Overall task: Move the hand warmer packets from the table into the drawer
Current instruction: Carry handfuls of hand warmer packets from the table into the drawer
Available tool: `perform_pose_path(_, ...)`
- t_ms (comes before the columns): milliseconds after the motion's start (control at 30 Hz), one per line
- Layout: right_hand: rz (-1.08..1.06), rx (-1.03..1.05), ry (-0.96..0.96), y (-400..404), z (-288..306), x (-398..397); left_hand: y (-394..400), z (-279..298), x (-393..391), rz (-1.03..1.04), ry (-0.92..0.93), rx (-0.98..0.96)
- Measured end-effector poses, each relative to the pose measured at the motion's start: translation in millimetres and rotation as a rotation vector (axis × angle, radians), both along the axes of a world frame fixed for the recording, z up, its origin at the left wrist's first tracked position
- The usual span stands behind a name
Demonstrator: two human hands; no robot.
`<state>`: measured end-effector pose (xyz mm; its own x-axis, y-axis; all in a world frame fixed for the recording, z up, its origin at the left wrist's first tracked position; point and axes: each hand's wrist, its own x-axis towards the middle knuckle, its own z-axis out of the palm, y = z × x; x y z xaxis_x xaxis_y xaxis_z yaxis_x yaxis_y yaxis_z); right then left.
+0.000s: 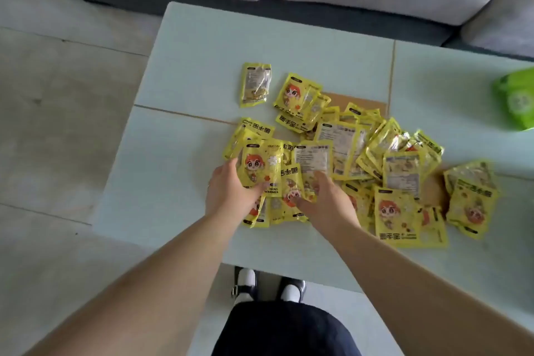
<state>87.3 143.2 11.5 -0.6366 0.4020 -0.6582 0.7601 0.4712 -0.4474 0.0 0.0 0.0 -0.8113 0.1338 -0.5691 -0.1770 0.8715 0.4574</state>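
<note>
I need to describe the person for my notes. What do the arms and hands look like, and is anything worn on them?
Both forearms are bare, with no sleeves in view. The left hand and right hand wear no gloves; no watch or bracelet shows. Whether there is a ring is unclear.

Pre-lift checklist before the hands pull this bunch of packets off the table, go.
1. Left hand grips a cartoon-front packet: ok.
2. Right hand has fingers curled into packets at the near edge of the pile: ok.
3. Bunch separated from its neighbours: not ok, packets overlap.
4. Lone packet lies apart, out of this grab: ok.
5. Drawer in view: not ok, none visible.
6. Table edge clear for the hands to withdraw: ok.
</note>
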Motion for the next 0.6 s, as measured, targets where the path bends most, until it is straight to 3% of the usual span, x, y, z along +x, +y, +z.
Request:
perform_pose_path(333, -0.122, 0.210, 0.022, -29.1, -65.4, -3.1, 17.5, -64.0, -12.1, 0.133, 0.081, -0.085)
perform_pose_path(600, -0.168, 0.163, 0.051, -29.4, -76.6, -9.9, 29.3, -70.9, -11.4, 0.155, 0.216, -0.103)
